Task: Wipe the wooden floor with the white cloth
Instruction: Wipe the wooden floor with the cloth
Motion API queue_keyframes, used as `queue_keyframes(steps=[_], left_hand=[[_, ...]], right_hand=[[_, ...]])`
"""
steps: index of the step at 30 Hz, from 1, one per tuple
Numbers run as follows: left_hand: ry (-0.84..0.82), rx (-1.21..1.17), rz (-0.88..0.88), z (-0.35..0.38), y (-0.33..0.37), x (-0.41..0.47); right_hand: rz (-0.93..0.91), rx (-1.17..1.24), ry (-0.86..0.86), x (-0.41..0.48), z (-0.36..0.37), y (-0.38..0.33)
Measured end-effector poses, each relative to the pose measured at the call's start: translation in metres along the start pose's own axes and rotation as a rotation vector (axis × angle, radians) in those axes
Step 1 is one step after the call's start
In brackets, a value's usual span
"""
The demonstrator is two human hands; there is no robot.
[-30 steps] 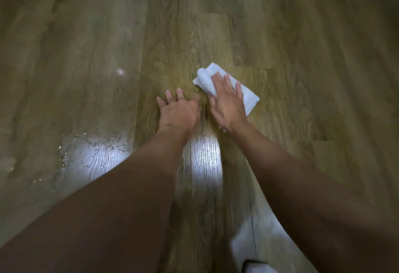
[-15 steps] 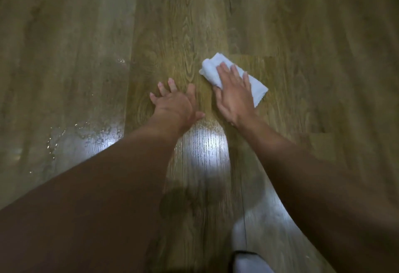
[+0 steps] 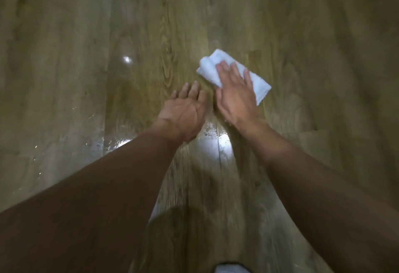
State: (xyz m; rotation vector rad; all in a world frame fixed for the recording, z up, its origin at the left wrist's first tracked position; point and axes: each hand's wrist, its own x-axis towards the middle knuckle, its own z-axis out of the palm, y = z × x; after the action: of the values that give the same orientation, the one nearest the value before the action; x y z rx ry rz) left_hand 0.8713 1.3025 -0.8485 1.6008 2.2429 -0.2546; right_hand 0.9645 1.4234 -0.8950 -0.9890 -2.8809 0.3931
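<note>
White cloth [image 3: 209, 65], folded into a thick pad, lies on the wooden floor [image 3: 151, 35] right of centre, with its far-left corner and near-right end showing on either side of the right hand [image 3: 235, 97]. That hand's grip is spread: fingers straight and slightly fanned, palm down, pressing the pad flat rather than pinching it. Left hand [image 3: 183, 113] sits just beside it to the left, palm down on bare boards, fingers straight and close together, holding nothing; it appears to serve as a prop. Wet film [image 3: 112, 141], with scattered droplets and strong glare, lies near the wrists and spreads leftward, apart from the cloth. Judgement: wiping is under way, and that moisture is not yet taken up. Risks: held only by a flat palm, the pad may slip out or unfold under a sideways stroke, leaving bare fingers on the boards. The propping hand may skid if it shifts onto the wet film. Glare may hide residual streaks. A saturated pad would smear rather than lift. A pale item [image 3: 228, 269] at the bottom edge cannot be identified.
</note>
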Motion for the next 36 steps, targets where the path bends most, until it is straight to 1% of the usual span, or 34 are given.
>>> queue_keyframes(steps=[2, 3, 4, 5, 7, 9, 11, 12, 14, 16, 17, 18, 20, 22, 24, 25, 26, 27, 29, 31, 32, 33, 34, 36], left_hand=[[-0.071, -0.047, -0.043, -0.004, 0.013, 0.008], [-0.102, -0.032, -0.062, -0.004, 0.018, 0.009], [-0.121, -0.014, -0.073, -0.004, 0.023, 0.01], [-0.129, -0.012, -0.085, -0.003, 0.028, 0.01], [-0.112, -0.013, -0.123, 0.001, 0.035, 0.014], [-0.106, -0.052, -0.187, 0.001, 0.042, 0.02], [-0.144, -0.067, -0.213, -0.005, 0.049, 0.03], [-0.177, -0.058, -0.209, -0.008, 0.054, 0.036], [-0.25, -0.061, -0.217, -0.013, 0.062, 0.046], [-0.292, -0.063, -0.249, -0.017, 0.067, 0.053], [-0.304, -0.062, -0.261, -0.017, 0.069, 0.053], [-0.309, -0.059, -0.267, -0.017, 0.07, 0.053], [-0.308, -0.057, -0.269, -0.016, 0.072, 0.056], [-0.313, -0.06, -0.269, -0.016, 0.07, 0.061], [-0.348, -0.064, -0.281, -0.016, 0.069, 0.063], [-0.353, -0.047, -0.281, -0.018, 0.072, 0.063], [-0.338, -0.017, -0.26, -0.022, 0.076, 0.062], [-0.303, 0.013, -0.218, -0.024, 0.08, 0.063], [-0.256, -0.008, -0.145, -0.026, 0.086, 0.069], [-0.27, -0.104, -0.14, -0.029, 0.085, 0.078], [-0.274, -0.119, -0.13, -0.028, 0.084, 0.082], [-0.273, -0.124, -0.117, -0.027, 0.083, 0.082], [-0.264, -0.132, -0.097, -0.027, 0.082, 0.081], [-0.263, -0.144, -0.082, -0.024, 0.083, 0.084]], right_hand=[[-0.152, 0.007, -0.038, -0.024, -0.011, 0.025], [-0.188, 0.04, -0.042, -0.033, -0.018, 0.04], [-0.178, 0.085, -0.031, -0.041, -0.024, 0.056], [-0.119, 0.124, 0.0, -0.045, -0.029, 0.072], [0.093, 0.148, 0.083, -0.036, -0.032, 0.089], [0.276, 0.102, 0.106, -0.012, -0.027, 0.083], [0.342, 0.102, 0.075, 0.002, -0.022, 0.065], [0.308, 0.113, 0.053, 0.001, -0.02, 0.059], [0.147, 0.135, -0.011, -0.019, -0.022, 0.057], [-0.01, 0.121, -0.037, -0.051, -0.027, 0.073], [-0.04, 0.096, -0.033, -0.066, -0.031, 0.086], [-0.022, 0.07, -0.02, -0.076, -0.035, 0.102], [0.134, 0.029, 0.026, -0.079, -0.042, 0.133], [0.312, 0.006, 0.078, -0.055, -0.046, 0.147], [0.432, -0.003, 0.097, -0.025, -0.041, 0.137], [0.458, 0.01, 0.097, -0.015, -0.036, 0.127], [0.443, 0.028, 0.094, -0.011, -0.031, 0.118], [0.381, 0.035, 0.085, -0.013, -0.027, 0.108], [0.186, 0.034, 0.047, -0.036, -0.025, 0.1], [0.011, 0.029, -0.018, -0.066, -0.032, 0.115], [-0.032, 0.02, -0.03, -0.077, -0.036, 0.131], [-0.02, 0.006, -0.03, -0.083, -0.043, 0.149], [0.047, -0.016, -0.012, -0.084, -0.05, 0.167], [0.282, -0.009, 0.04, -0.07, -0.056, 0.192]])
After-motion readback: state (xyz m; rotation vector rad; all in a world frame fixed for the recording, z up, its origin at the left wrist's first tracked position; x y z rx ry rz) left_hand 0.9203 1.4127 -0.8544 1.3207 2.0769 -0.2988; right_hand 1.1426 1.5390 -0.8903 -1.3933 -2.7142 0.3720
